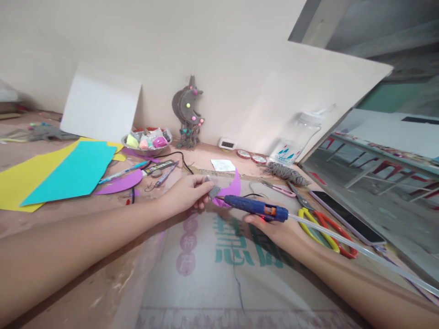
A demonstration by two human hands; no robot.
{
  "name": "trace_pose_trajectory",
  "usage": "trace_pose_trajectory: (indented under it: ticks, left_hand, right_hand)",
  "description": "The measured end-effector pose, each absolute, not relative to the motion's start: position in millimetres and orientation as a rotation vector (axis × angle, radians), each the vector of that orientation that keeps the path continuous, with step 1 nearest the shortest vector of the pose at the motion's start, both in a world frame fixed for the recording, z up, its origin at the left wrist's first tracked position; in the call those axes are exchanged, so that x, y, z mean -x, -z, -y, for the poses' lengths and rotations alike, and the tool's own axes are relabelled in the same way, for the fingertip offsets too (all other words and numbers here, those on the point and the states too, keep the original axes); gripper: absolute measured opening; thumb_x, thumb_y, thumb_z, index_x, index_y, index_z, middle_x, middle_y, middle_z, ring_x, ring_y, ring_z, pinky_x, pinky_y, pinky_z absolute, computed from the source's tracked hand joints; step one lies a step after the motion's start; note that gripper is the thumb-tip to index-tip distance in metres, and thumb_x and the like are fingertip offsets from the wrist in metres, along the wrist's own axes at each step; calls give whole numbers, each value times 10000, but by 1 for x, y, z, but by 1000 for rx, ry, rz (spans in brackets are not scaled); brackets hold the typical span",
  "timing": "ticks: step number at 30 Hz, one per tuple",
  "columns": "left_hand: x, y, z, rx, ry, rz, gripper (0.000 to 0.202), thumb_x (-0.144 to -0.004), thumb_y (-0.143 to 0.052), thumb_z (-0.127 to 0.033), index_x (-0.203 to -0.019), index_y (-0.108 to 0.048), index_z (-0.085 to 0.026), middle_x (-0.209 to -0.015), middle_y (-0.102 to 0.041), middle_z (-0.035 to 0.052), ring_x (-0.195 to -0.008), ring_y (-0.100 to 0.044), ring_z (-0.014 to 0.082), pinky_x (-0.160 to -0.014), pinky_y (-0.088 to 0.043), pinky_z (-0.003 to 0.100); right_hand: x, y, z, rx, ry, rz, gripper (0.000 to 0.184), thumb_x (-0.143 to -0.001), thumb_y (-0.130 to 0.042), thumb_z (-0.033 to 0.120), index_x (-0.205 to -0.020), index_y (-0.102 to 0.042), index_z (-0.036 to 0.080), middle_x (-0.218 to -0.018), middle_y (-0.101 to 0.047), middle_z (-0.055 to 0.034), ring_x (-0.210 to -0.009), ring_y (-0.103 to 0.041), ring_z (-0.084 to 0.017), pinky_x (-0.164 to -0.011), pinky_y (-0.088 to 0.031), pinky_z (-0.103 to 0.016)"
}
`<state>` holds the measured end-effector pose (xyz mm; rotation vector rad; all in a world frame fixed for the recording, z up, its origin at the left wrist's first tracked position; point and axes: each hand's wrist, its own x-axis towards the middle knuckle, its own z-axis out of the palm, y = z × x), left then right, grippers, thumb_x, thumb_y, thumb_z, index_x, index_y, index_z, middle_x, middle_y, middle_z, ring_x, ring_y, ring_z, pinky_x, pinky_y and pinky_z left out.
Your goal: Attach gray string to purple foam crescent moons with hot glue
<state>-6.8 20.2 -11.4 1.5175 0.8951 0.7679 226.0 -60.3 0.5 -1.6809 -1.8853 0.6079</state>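
Observation:
Near the middle of the view, my left hand [192, 193] is closed on a purple crescent cut-out [233, 186], whose lower end has a grey yarn-like wrapping [214, 191]. My right hand [262, 224] is closed around a blue glue gun [245, 204]. Its nozzle points left and meets, or nearly meets, the grey wrapping; I cannot tell which. A long clear glue stick [346, 239] runs out of the gun's rear to the right. A small red light glows on the gun. The trigger fingers are mostly hidden.
A grey moon decoration [187, 109] leans against the wall. Yellow-and-red scissors [325, 230], a phone [348, 217], grey yarn [288, 173] and a clear bottle [295, 137] are at right. Turquoise paper [73, 171], a metal bowl [146, 146] and pens are at left.

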Motion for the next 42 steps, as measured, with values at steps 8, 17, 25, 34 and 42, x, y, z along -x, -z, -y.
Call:
trace_pose_trajectory:
  ticks: [8,17,25,34,42]
  left_hand:
    - [6,12,-19,-1471,-786,-880,275,-844,-519,-396,-695,-445,-177,-550,-538,-56,-414,-494,43,-394,-356,144]
    - [6,8,-20,-1488,-776,-899,274,-838,-528,-390,-691,-453,-170,-541,-541,-59,-405,-503,43,-394,-361,143]
    - [5,9,-19,-1495,-779,-894,286,-848,-518,-384,-675,-438,-171,-524,-538,-64,-399,-509,37,-388,-360,128]
    - [5,12,-21,-1489,-807,-876,289,-836,-538,-391,-676,-446,-168,-508,-526,-67,-391,-504,39,-384,-352,129]
    - [5,7,-16,-1486,-768,-894,288,-852,-516,-382,-675,-431,-171,-511,-527,-65,-407,-493,47,-427,-401,156]
  right_hand:
    - [-223,-3,60,1659,-631,1826,227,-748,-622,489,-751,-619,262,-679,-626,19,-642,-585,-199,-577,-493,-301]
    - [-219,-11,61,1718,-569,1809,256,-744,-602,510,-732,-610,254,-632,-598,6,-618,-569,-208,-530,-470,-295]
    - [-214,-17,62,1724,-615,1719,270,-716,-619,484,-722,-593,215,-694,-644,-19,-681,-595,-218,-608,-499,-311]
    - [-217,-16,59,1726,-668,1667,247,-725,-616,455,-742,-617,208,-682,-662,-26,-649,-603,-218,-575,-502,-310]
    - [-219,-15,58,1703,-618,1688,210,-734,-619,443,-804,-636,246,-747,-697,8,-730,-655,-209,-642,-530,-272]
